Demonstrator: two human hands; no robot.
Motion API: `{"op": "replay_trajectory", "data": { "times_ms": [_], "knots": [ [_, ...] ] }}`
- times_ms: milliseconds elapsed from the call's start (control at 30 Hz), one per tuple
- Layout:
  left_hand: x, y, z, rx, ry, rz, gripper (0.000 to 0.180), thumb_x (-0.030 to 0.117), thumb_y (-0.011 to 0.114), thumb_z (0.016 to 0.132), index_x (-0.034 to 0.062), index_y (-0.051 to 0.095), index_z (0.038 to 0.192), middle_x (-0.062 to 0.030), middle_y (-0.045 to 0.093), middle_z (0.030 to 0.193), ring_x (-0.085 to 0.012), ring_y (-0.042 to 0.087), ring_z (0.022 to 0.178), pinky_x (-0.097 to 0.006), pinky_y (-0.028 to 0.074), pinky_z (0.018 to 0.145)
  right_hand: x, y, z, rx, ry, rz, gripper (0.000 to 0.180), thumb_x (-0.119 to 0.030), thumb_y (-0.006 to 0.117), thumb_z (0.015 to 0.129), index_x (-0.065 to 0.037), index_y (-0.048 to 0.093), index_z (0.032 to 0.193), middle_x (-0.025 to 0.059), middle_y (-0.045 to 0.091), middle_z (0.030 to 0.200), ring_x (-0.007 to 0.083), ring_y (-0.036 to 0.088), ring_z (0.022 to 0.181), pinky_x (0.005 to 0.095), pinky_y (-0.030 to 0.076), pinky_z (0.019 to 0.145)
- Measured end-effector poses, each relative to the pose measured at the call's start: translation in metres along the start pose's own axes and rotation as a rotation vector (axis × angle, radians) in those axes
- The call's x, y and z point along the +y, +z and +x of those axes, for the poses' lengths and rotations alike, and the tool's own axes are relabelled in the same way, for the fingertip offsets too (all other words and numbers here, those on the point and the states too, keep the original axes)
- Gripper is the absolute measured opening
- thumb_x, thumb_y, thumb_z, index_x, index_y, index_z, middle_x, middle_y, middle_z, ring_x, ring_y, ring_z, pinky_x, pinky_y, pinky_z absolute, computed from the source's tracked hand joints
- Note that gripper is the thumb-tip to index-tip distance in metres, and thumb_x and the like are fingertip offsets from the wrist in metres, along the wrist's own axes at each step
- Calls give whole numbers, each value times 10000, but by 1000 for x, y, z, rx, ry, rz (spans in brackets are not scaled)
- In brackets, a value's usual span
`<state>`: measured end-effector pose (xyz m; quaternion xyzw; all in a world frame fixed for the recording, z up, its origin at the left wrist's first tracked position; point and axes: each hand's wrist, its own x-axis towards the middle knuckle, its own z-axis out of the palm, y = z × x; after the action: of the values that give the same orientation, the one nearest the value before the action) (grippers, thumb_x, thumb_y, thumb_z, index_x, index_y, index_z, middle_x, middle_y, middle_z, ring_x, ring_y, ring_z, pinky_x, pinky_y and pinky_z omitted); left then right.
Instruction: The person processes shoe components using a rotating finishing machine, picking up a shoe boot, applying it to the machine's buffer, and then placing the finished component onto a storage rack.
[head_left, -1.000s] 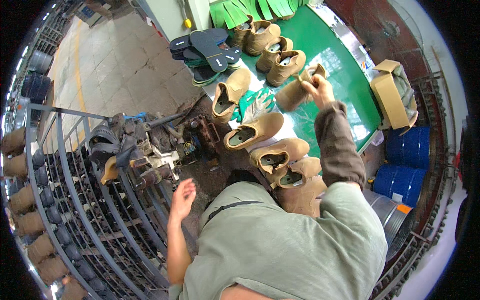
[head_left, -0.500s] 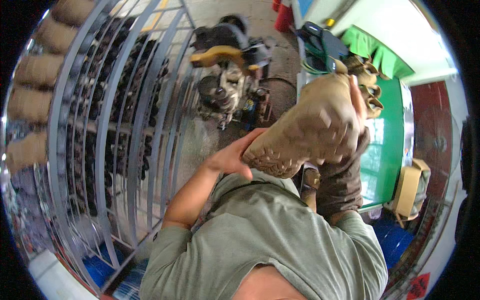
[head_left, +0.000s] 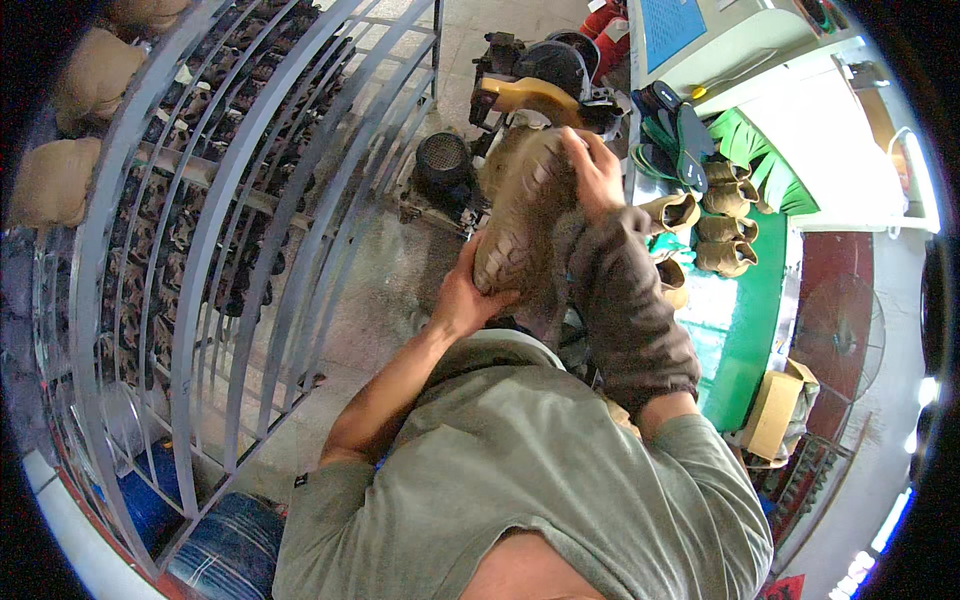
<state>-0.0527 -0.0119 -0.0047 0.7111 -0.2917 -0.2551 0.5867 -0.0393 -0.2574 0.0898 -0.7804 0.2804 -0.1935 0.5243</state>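
Note:
I hold a brown shoe (head_left: 524, 222) in front of my chest, its lugged sole turned up toward me. My left hand (head_left: 468, 299) is closed round its near end. At the far end my right hand (head_left: 597, 170) grips the edge, and a dark cloth sleeve covers that forearm. The shoe's upper is mostly hidden beneath the sole. Just beyond it stands a machine with a yellow curved cover (head_left: 535, 97) and a round black motor (head_left: 444, 163), partly hidden by the shoe.
Left of me, a grey metal rack (head_left: 205, 225) holds many dark shoes. Several tan shoes (head_left: 728, 230) and dark flat sole pieces (head_left: 680, 140) lie on the green-topped bench (head_left: 770, 290) at right. Near its front stands a cardboard box (head_left: 775, 412). Red objects (head_left: 606, 38) are behind the machine.
The shoe has moved left and away from me, toward the machine, and its sole is turned more upright. Both hands still hold it. My view has shifted, showing more of the bench.

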Motion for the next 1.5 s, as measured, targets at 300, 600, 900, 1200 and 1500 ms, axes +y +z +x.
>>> {"op": "replay_trajectory", "data": {
  "times_ms": [300, 600, 900, 1200, 1500],
  "knots": [
    [31, -17, 22, -92, -129, -114, 914, 159, 836, 762, 71, 259, 1465, -162, 575, 1314, -270, 572, 1205, -407, 471, 1012, -23, 31, 39, 190, -222, -682, 463, -503, 532, 929, -98, 734, 1029, 181, 691, 983, 368, 645, 953, 440, 502, 853],
    [41, -38, 54, -215, -189, -472, 706, 102, 808, 795, 3, 382, 1349, -116, 603, 1268, -219, 590, 1153, -367, 479, 1003, 2, 43, 82, 181, -547, -687, 271, -368, 648, 889, -139, 733, 1007, 127, 654, 1068, 345, 601, 1019, 443, 495, 899],
    [22, -48, 44, -266, -139, -547, 719, 98, 812, 796, 11, 380, 1365, -91, 583, 1299, -187, 554, 1186, -352, 441, 1033, -6, 48, 57, 27, -661, -678, 296, -309, 625, 904, -89, 710, 1083, 117, 648, 1214, 312, 568, 1187, 427, 432, 1023],
    [14, -49, 30, -329, -199, -545, 853, 47, 802, 793, 56, 280, 1468, -86, 489, 1412, -202, 473, 1295, -381, 381, 1110, -19, 56, 29, 63, -627, -594, 247, -260, 641, 862, -89, 683, 1035, 110, 673, 1057, 339, 620, 1003, 425, 494, 900],
    [12, -52, 25, -312, -52, -508, 916, 11, 803, 775, 59, 241, 1498, -85, 458, 1440, -206, 452, 1310, -395, 379, 1112, -48, 56, -15, 93, -744, -626, 365, -167, 660, 853, -77, 605, 1203, 122, 606, 1219, 350, 551, 1152, 440, 427, 1008]
  ]
}}
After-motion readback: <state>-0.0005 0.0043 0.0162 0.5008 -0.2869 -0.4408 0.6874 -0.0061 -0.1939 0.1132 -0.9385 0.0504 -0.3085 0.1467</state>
